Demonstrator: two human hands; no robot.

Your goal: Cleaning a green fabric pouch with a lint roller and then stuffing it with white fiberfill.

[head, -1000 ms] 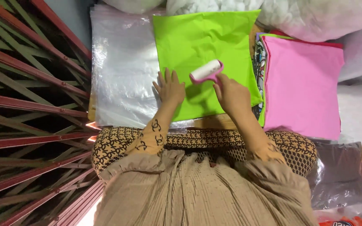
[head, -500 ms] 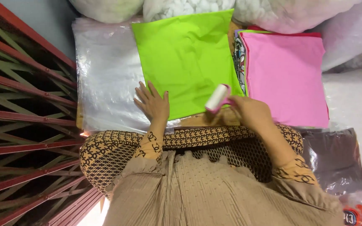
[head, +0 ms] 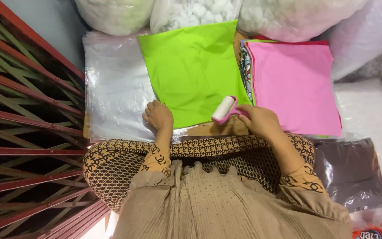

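Observation:
A lime-green cloth point(head: 193, 71) lies flat in front of me, partly over a stack of clear plastic bags point(head: 113, 88). My left hand point(head: 158, 116) rests palm down on the cloth's near left corner. My right hand point(head: 261, 120) grips the pink handle of a lint roller point(head: 223, 109), whose white roll sits at the cloth's near right edge. A pink cloth point(head: 295, 84) tops a pile of folded fabrics just right of the roller.
Big bags of white stuffing point(head: 191, 11) line the far side. A red metal folding gate point(head: 18, 132) runs along the left. A dark brown cloth in plastic point(head: 350, 172) lies at the right, with white pillows point(head: 363, 115) beyond it.
The roller has come down the green cloth from its middle to the near right edge. My left hand slid toward the cloth's near left corner.

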